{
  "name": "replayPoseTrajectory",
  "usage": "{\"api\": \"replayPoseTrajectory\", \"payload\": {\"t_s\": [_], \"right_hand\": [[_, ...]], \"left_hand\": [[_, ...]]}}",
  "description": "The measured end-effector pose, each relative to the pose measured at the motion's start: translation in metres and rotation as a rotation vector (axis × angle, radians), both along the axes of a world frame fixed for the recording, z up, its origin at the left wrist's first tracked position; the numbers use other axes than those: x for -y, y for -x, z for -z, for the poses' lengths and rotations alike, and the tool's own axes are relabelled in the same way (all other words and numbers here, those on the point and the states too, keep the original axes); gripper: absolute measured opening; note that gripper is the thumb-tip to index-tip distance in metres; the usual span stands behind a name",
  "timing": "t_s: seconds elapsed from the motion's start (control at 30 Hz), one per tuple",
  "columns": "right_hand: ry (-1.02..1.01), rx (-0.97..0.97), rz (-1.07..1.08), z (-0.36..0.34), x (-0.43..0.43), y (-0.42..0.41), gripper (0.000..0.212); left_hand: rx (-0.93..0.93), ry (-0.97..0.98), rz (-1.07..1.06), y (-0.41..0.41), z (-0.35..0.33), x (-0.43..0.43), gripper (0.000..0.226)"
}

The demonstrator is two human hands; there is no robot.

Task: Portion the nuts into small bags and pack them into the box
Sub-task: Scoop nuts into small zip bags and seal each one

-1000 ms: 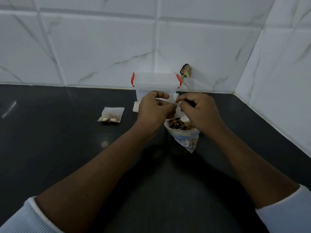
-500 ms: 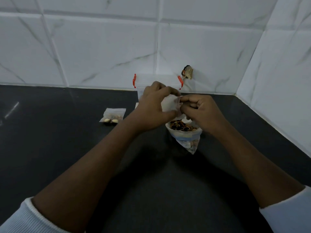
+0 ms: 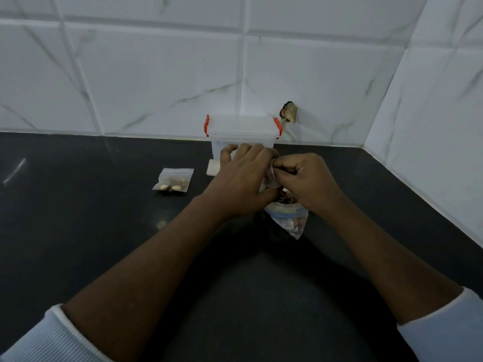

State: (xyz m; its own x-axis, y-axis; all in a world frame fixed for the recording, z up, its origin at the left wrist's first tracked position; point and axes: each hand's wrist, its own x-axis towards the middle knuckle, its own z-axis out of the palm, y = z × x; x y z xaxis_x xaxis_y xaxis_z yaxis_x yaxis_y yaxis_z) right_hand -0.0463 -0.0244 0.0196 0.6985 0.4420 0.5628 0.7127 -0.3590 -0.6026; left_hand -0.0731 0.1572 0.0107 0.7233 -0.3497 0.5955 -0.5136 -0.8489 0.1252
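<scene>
Hands together — left hand [image 3: 240, 178] and right hand [image 3: 305, 178] pinch a small clear bag [image 3: 269, 178].

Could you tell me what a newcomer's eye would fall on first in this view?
The hands meeting mid-counter draw the eye: the left hand and right hand pinch a small bag just above the open nut bag. Behind them, against the tiled wall, stands the lidded clear box with orange latches. A filled bag lies to the left on the dark counter.
</scene>
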Motion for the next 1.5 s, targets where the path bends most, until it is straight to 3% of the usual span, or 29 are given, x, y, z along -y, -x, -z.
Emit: {"api": "replayPoseTrajectory", "payload": {"t_s": [0.23,0.37,0.47,0.63,0.8,0.93,1.03,1.13,1.33,1.5], "right_hand": [[-0.062,-0.134,-0.083,-0.002,-0.001,0.000,0.015],[-0.060,-0.131,-0.034,-0.005,-0.001,0.003,0.010],[-0.109,-0.125,-0.031,-0.009,0.004,0.002,0.011],[-0.133,-0.170,0.008,-0.007,0.007,-0.002,0.012],[-0.122,-0.163,0.054,-0.004,0.007,-0.007,0.020],[-0.119,-0.172,0.075,-0.001,0.007,-0.009,0.023],[-0.153,-0.182,0.093,-0.003,0.009,-0.008,0.023],[-0.160,-0.171,0.122,-0.004,0.013,-0.011,0.021],[-0.124,-0.141,0.169,-0.002,0.012,-0.012,0.032],[-0.118,-0.117,0.169,-0.003,0.015,-0.013,0.032]], "left_hand": [[-0.077,0.131,0.105,-0.001,0.002,0.004,0.060],[-0.205,0.175,0.092,0.002,-0.008,0.000,0.094],[-0.488,0.600,0.152,0.003,-0.018,-0.010,0.088],[-0.851,1.385,0.038,-0.005,-0.022,-0.017,0.025],[-0.813,1.690,0.068,-0.012,-0.019,-0.015,0.007],[-0.816,1.757,0.067,-0.015,-0.015,-0.019,0.010],[-0.956,1.671,0.159,-0.015,-0.015,-0.027,0.028],[-0.937,1.620,0.178,-0.017,-0.012,-0.028,0.044],[-0.789,1.753,0.105,-0.022,-0.011,-0.024,0.032],[-0.919,1.679,0.178,-0.017,-0.012,-0.026,0.041]]}}
